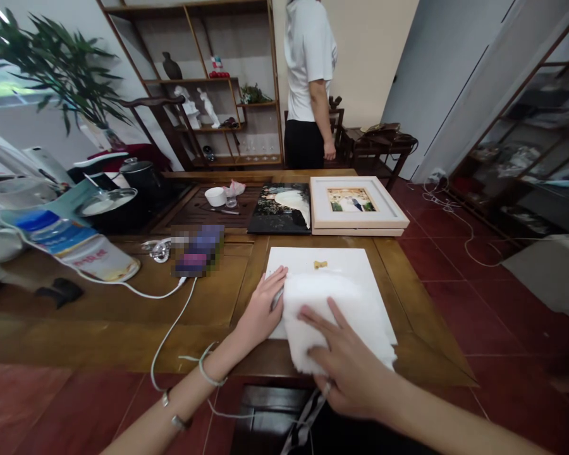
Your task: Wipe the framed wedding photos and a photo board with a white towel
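Observation:
A white flat board (332,260) lies face down on the wooden table (123,316), a small gold hanger near its far edge. A white cloth (341,303) covers its near part. My right hand (346,363) presses flat on the cloth, fingers stretched out. My left hand (260,309) rests on the board's left edge, fingers together and laid flat, touching the cloth's side.
A white framed photo (355,205) and a dark picture (282,208) lie farther back. A white cable (171,322) runs across the table to a blurred device (199,253). A kettle (140,177), bowl (215,196) and plastic package (76,243) stand left. A person (308,82) stands behind.

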A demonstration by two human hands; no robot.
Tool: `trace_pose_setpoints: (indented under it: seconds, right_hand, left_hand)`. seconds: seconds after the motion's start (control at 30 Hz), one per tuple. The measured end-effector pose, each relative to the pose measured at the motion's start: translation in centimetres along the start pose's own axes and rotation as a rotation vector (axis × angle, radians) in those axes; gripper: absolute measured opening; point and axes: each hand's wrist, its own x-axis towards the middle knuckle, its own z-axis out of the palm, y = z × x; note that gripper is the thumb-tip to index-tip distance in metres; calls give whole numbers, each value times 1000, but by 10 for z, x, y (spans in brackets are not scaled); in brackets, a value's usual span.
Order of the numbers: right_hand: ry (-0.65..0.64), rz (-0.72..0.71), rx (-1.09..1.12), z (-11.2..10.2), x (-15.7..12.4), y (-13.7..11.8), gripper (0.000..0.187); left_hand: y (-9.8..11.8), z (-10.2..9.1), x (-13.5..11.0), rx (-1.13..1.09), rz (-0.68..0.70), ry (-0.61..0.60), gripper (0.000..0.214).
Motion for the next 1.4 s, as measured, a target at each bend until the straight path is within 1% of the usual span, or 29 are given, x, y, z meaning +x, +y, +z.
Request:
trace_pose_setpoints:
  seconds: [0.07, 0.1, 0.17, 0.27, 0.37, 0.43, 0.5, 0.53, 0.6, 0.67, 0.73, 0.8, 0.87, 0.9, 0.93, 1.0, 1.07, 1.13, 1.2, 1.27, 1.33, 1.4]
  right_hand:
    - [-23, -49, 30, 1, -9, -5, 17]
    - [-19, -62, 31, 0, -10, -3, 17]
    - [7, -57, 10, -5, -3, 9, 19]
    - [57, 8, -40, -16, 22, 40, 23]
    - [68, 101, -121, -26, 54, 69, 24]
    - [64, 153, -171, -29, 74, 81, 27]
    - [60, 181, -193, -26, 88, 82, 30]
    - [54, 185, -197, -22, 92, 79, 30]
    - [19, 159, -199, -13, 94, 64, 30]
    - [-35, 52, -170, -5, 86, 42, 29]
    - [-94, -90, -110, 1, 71, 16, 27]
    - [-145, -188, -41, 1, 52, -5, 26]
    - [-181, -209, 19, -5, 32, -17, 26]
    - [-189, -199, 45, -8, 24, -19, 26]
    - [-188, -178, 68, -12, 17, -17, 25]
    - [-145, -107, 92, -20, 9, -6, 23]
    - [-58, -25, 75, -26, 8, 13, 23]
    - [28, 43, 26, -31, 14, 34, 22]
    - [69, 109, -14, -33, 26, 51, 19]
    - [75, 174, -22, -34, 43, 62, 17]
    - [79, 218, -14, -33, 64, 67, 17]
    - [84, 218, 1, -30, 89, 67, 19]
  left_hand:
    - [0, -1, 0, -5, 6, -14, 50]
    - [0, -1, 0, -1, 9, -19, 50]
    - [0, 0, 0, 16, 10, -21, 47]
    - [0, 1, 0, 34, 5, 2, 41]
    - [2, 1, 1, 26, -10, 13, 38]
    - [4, -1, 1, -16, -39, 22, 38]
    - [7, -4, 2, -97, -73, 59, 40]
    - [7, -6, 2, -144, -90, 92, 43]
    - [7, -7, 1, -233, -124, 176, 48]
    - [4, -8, 1, -300, -172, 251, 53]
    - [2, -7, 0, -344, -213, 296, 55]
    - [3, -7, 0, -364, -225, 317, 56]
    - [6, -8, 0, -345, -204, 311, 55]
    - [8, -9, 0, -312, -188, 293, 53]
    - [11, -9, 1, -265, -169, 269, 50]
    - [15, -10, 1, -157, -123, 211, 46]
    - [16, -9, 1, -82, -85, 148, 43]
    - [14, -7, 2, -50, -59, 96, 37]
    - [11, -3, 2, -32, -45, 68, 33]
    - [8, -1, 2, -17, -33, 62, 31]
    - [7, 1, 3, -5, -30, 60, 31]
    - [7, 1, 3, 11, -30, 68, 30]
